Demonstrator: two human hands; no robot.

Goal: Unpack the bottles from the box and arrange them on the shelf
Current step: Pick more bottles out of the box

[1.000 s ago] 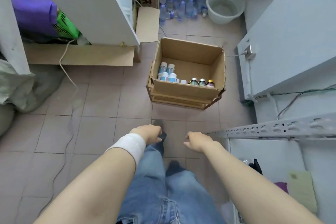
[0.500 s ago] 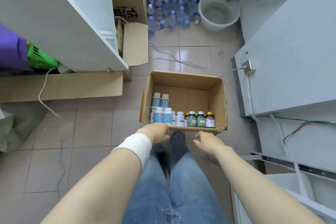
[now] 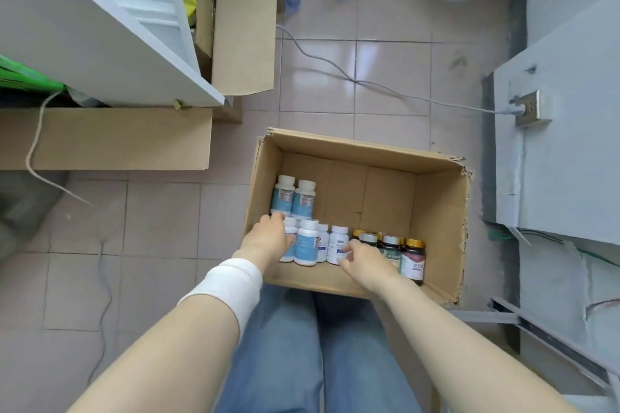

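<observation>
Presently, head view only:

- Cardboard box [image 3: 436, 218], open-topped, on tiled floor just ahead of the knees; far half bare.
- White bottles with blue labels [image 3: 306, 241], upright, clustered at the near left wall, two more standing just beyond the left fingertips; small plastic, judged light and rigid, smooth sides likely a little slippery; best taken around the body below the cap.
- Dark bottles with gold and silver caps [image 3: 413, 260], upright in a row at the near wall, just right of the right fingers; possibly glass, so judged heavier and breakable.
- Left hand [image 3: 268, 240], wrist in white band, reaching down into the box, fingers curled against the leftmost white bottle; closed grasp not confirmed.
- Right hand [image 3: 364, 261], palm down, fingers loosely spread, tips touching a white bottle; nothing lifted.
- Shelf for the bottles: not identifiable with certainty.
</observation>
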